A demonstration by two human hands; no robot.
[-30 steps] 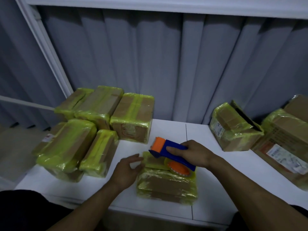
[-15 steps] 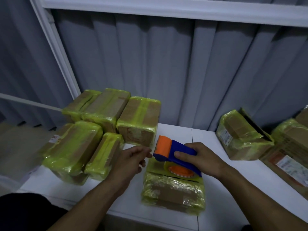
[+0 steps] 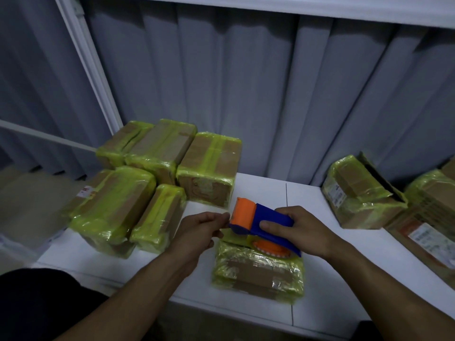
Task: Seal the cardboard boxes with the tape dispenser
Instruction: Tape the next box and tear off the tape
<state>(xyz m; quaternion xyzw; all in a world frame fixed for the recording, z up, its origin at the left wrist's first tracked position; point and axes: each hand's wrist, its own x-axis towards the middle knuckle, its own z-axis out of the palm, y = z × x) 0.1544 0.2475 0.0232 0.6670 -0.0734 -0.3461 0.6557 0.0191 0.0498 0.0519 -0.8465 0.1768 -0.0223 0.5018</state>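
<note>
Over the near box, right hand (image 3: 304, 233): gripping the blue handle of the tape dispenser (image 3: 267, 219) from the right, with the fingers wrapped over the top and the thumb along the near side.
Left hand (image 3: 197, 232): just left of the dispenser, fingers curled and their tips drawn together against its orange front end. Whether they are pinching a strip of tape cannot be told.
Tape dispenser: blue body with an orange head pointing left and far. The orange hub of the roll (image 3: 270, 249) shows below the handle, resting on or just above the far end of the box.
Box being sealed (image 3: 256, 276): flat cardboard, heavily banded in yellow-green tape, lying near the table's near edge below both hands.
Table (image 3: 344, 271): white, with a thin seam running from far to near, right of the dispenser.
Sealed boxes, left (image 3: 118, 205): a cluster of taped cardboard boxes packed side by side, touching, filling the table's far left.
Boxes, right (image 3: 357, 195): one taped box with a flap standing open, and larger labelled cardboard boxes (image 3: 428, 217) beside it at the right edge.
Backdrop: grey pleated curtain (image 3: 246, 94) behind the table, with a white frame bar (image 3: 91, 70) slanting down at the left.
</note>
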